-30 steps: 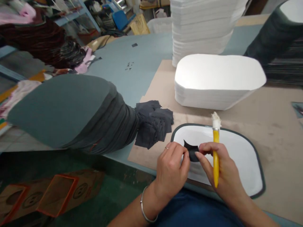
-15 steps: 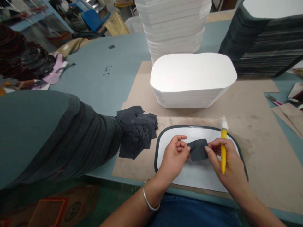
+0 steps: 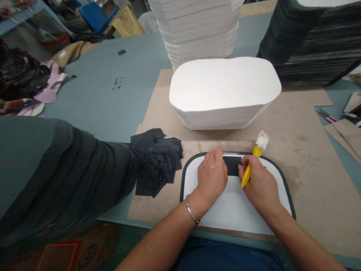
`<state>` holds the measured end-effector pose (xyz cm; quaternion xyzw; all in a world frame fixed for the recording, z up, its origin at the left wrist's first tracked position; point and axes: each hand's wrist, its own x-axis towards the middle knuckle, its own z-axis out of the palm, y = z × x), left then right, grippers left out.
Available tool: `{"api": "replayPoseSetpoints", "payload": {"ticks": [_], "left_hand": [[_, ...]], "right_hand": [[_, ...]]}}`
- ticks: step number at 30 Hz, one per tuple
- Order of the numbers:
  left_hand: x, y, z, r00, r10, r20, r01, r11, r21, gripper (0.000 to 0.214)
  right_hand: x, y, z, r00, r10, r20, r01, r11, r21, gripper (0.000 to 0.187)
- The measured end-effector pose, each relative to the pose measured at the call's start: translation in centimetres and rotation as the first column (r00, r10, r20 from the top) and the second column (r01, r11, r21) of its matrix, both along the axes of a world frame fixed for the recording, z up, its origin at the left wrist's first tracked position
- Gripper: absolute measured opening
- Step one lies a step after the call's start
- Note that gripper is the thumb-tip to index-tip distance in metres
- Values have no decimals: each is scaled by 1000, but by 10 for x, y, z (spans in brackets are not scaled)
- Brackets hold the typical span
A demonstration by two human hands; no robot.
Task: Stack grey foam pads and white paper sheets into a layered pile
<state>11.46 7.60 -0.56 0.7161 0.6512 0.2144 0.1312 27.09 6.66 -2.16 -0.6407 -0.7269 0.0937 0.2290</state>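
Note:
A white panel (image 3: 225, 209) with a dark border lies flat in front of me. Against its far border rests a small dark fabric patch (image 3: 232, 166). My left hand (image 3: 212, 173), fingers closed together, holds the patch at its left edge; the fingertips are partly hidden. My right hand (image 3: 261, 182) grips a yellow-handled brush (image 3: 248, 169), whose bristles, coated in something white, point up and away. The same hand's fingertips touch the patch's right edge. To the left, a loose pile of similar dark patches (image 3: 158, 162) sits on the brown board.
A stack of white panels (image 3: 225, 84) stands just beyond, with a taller white stack (image 3: 200, 34) behind it. Dark-edged panels (image 3: 310, 45) are piled at back right. A large dark stack (image 3: 70, 165) leans at left. Scissors (image 3: 327, 116) lie far right on the table (image 3: 93, 98).
Both hands have moved away from me, bringing the patch from above the panel's middle down to its far border. The brush has tilted, its bristle end now leaning away.

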Motion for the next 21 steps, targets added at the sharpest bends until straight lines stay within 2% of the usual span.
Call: {"api": "replayPoseSetpoints", "payload": {"ticks": [3,6,10,15,18,21], "left_hand": [[3,0,-1,994,-7,-108,5,1000,-12,30],[3,0,1,991,16,-134,-19,1000,-20,26],[-7,-7,3,999,47,-5,-47,999,14,31],[-34,-22,2,985,70,158,-86,992,93,30],[-57,-37,15,972,86,220,-123,979,161,23],[-91,-67,43,954,179,241,-235,946,225,18]], "right_hand": [[-1,0,-1,998,-4,67,5,1000,-16,14],[5,0,-1,1000,-10,28,11,1000,-10,16],[24,-4,-1,993,-56,-106,56,998,-3,25],[43,-18,3,985,-93,-143,96,995,14,33],[48,-27,10,985,-79,-155,90,994,66,31],[54,-37,19,982,-88,-167,111,984,139,30]]}}
